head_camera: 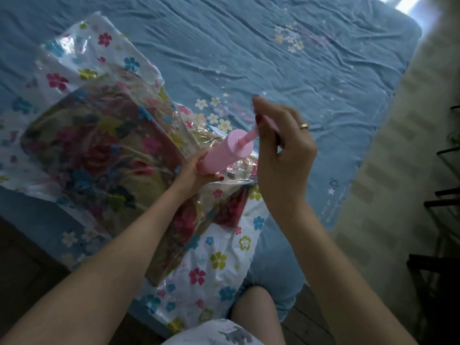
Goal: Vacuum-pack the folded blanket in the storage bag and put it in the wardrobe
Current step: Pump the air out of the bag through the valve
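Note:
A clear storage bag (82, 61) printed with coloured flowers lies on the blue bed. Inside it sits the folded blanket (99, 155), dark with red roses. A pink hand pump (224, 151) stands tilted on the bag near its right edge. My left hand (196, 170) grips the pump's cylinder low down. My right hand (281, 145) holds the pump's handle, and the pink rod (249, 136) is drawn out of the cylinder's top. The pump's foot and the bag's valve are hidden behind my left hand.
The bed sheet (273, 58) is wrinkled blue cloth with small flower prints. A pale patterned mattress side or rug (398, 158) runs along the right. Dark metal shelf rails (445, 195) stand at the far right. My knee (254, 310) is near the bed's front corner.

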